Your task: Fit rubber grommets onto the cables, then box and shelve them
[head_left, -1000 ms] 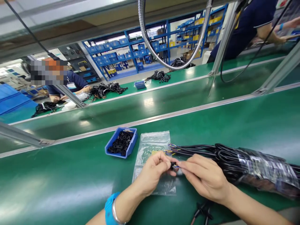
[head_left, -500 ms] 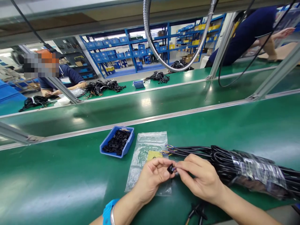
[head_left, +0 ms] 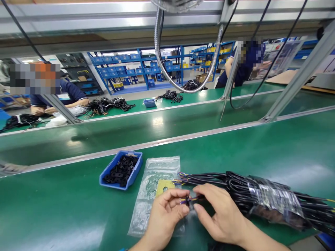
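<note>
Between the thumb and fingertips of my left hand (head_left: pixel 164 216) is a small black part (head_left: pixel 187 201), with thin coloured wires running through it. My right hand (head_left: pixel 222 212) is just to its right, thumb and forefinger spread apart around the wires (head_left: pixel 193 199). These wires lead into a black cable that passes under my right hand. Beneath my hands lies a clear plastic bag (head_left: pixel 140 212) with a yellow square piece (head_left: pixel 161 184) that has a hole. A thick bundle of black cables (head_left: pixel 238 181) with coloured wire ends lies behind and right of my right hand.
A blue bin (head_left: pixel 104 179) of small black parts stands left of the bag. A metal rail (head_left: pixel 157 142) crosses the green table (head_left: pixel 52 209). Beyond it are a small blue bin (head_left: pixel 149 103), cable bundles (head_left: pixel 104 105) and two people. A metal hose (head_left: pixel 158 45) hangs above.
My right thumb and forefinger have parted from the wires they pinched. Coloured wires now show on both sides of the black part. The view has shifted; the person at right stands more upright.
</note>
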`<state>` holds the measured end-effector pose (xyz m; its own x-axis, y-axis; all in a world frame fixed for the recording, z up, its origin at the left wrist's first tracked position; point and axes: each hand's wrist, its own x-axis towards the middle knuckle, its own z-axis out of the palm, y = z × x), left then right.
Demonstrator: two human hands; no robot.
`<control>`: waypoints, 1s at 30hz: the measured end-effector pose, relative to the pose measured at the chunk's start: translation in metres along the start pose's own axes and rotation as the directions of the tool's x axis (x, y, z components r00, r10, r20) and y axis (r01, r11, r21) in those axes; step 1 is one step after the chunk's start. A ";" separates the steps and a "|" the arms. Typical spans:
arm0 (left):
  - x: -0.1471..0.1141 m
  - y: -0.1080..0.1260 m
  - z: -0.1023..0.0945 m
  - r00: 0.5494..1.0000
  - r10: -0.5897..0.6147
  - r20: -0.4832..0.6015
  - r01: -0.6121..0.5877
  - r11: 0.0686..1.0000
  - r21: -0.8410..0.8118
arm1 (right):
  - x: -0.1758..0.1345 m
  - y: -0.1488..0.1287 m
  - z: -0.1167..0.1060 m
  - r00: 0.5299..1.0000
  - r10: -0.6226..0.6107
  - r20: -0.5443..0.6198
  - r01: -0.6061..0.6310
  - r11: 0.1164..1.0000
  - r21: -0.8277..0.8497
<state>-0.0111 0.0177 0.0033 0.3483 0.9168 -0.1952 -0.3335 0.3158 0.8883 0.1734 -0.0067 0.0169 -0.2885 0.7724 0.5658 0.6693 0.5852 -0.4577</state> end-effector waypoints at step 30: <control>0.016 -0.042 0.028 0.986 0.137 -0.091 -0.144 0.987 -0.073 | -0.020 0.031 0.007 0.992 -0.123 0.035 0.126 0.985 -0.121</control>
<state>0.0335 0.0125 -0.0253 0.2176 0.9700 -0.1085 -0.4433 0.1972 0.8744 0.1953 -0.0019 -0.0133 -0.3925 0.7027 0.5934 0.7054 0.6440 -0.2961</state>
